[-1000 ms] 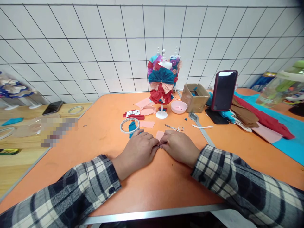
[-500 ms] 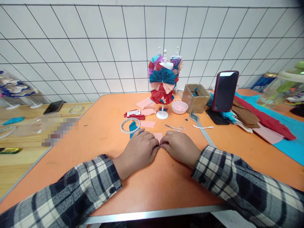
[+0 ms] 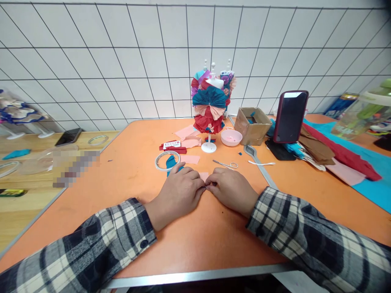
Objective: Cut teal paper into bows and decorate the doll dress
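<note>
My left hand (image 3: pixel 182 189) and my right hand (image 3: pixel 231 190) rest on the orange table with their fingertips pinched together, almost touching each other. Between them shows a small piece of pink crepe paper (image 3: pixel 203 176); its near edge is in my fingers and largely hidden by them. A roll of clear tape (image 3: pixel 157 162) lies just beyond my left hand, with blue-green paper (image 3: pixel 171 162) in its ring. Small scissors (image 3: pixel 226 164) lie past my right hand. Further back, a little dress form (image 3: pixel 209 103) wears pleated red, pink and teal paper on a white stand.
Pink paper strips (image 3: pixel 190 159) and a red strip with a white label (image 3: pixel 172 145) lie behind the tape. At the back right are a pink bowl (image 3: pixel 231 137), a cardboard box (image 3: pixel 253 126), a propped phone (image 3: pixel 291 117) and folded coloured paper (image 3: pixel 342 148). A wooden table (image 3: pixel 18 219) adjoins on the left.
Both hands keep almost the same pinched pose at the pink paper, with only a tiny shift of the fingers. The other things stay in place; the view has shifted very slightly.
</note>
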`<state>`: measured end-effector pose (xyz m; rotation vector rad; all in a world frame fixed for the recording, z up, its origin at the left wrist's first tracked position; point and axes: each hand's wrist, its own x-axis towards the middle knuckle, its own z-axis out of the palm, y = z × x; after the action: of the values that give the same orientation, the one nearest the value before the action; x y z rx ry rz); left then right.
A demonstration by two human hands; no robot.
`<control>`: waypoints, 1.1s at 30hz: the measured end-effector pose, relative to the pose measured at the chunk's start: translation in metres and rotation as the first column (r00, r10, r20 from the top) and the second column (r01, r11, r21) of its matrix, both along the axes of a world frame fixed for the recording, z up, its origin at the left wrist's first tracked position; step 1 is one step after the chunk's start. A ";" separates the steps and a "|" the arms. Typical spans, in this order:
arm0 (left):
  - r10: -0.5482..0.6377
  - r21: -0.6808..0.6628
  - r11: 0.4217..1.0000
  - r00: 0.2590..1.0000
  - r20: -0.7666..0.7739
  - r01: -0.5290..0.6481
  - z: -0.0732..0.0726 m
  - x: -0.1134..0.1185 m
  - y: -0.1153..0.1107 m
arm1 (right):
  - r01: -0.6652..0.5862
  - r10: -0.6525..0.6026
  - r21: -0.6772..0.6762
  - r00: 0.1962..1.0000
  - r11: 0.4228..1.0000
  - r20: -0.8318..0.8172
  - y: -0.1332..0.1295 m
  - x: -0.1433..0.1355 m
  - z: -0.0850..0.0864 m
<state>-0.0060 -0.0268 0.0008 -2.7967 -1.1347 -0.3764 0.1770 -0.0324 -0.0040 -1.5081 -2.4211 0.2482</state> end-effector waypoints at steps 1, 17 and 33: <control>0.001 0.002 1.000 1.000 -0.004 -0.001 0.000 0.000 0.000 | -0.008 0.008 -0.002 1.000 1.000 0.008 0.000 0.000 0.000; 0.003 -0.007 1.000 1.000 0.020 -0.003 0.001 -0.001 -0.001 | 0.001 -0.001 -0.029 1.000 1.000 0.002 0.000 0.000 -0.001; -0.045 0.145 0.988 0.999 -0.021 0.047 0.004 -0.001 0.000 | -0.049 0.051 -0.028 0.997 0.998 0.058 0.000 0.000 0.003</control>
<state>-0.0072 -0.0265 0.0047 -2.6978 -0.9978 -0.4202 0.1771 -0.0322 -0.0014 -1.4876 -2.5132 0.2507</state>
